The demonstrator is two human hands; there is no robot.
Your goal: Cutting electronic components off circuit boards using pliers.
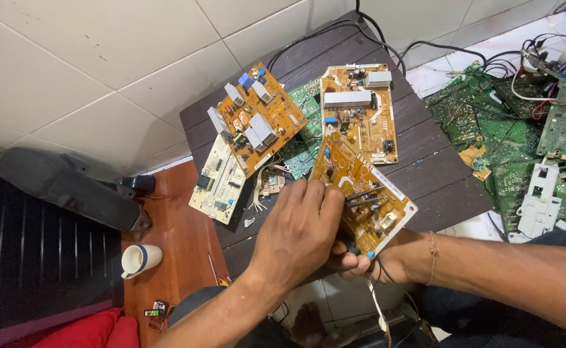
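My left hand (pixel 296 232) grips the near edge of a tan circuit board (pixel 367 187), which is tilted up off the dark table (pixel 425 161). My right hand (pixel 367 261) sits under and behind that board, mostly hidden, its fingers closed on a black tool or probe (pixel 363 196) whose dark tips rest on the board's face. A thin cord bracelet shows on my right wrist. Two more tan circuit boards (pixel 257 116) (pixel 359 109) lie flat farther back on the table.
A pale circuit board (pixel 217 180) hangs over the table's left edge. A heap of green boards (pixel 508 135) and wires covers the floor at right. A white cup (pixel 140 259) stands on the wooden surface at left, beside a long black device (pixel 64 187).
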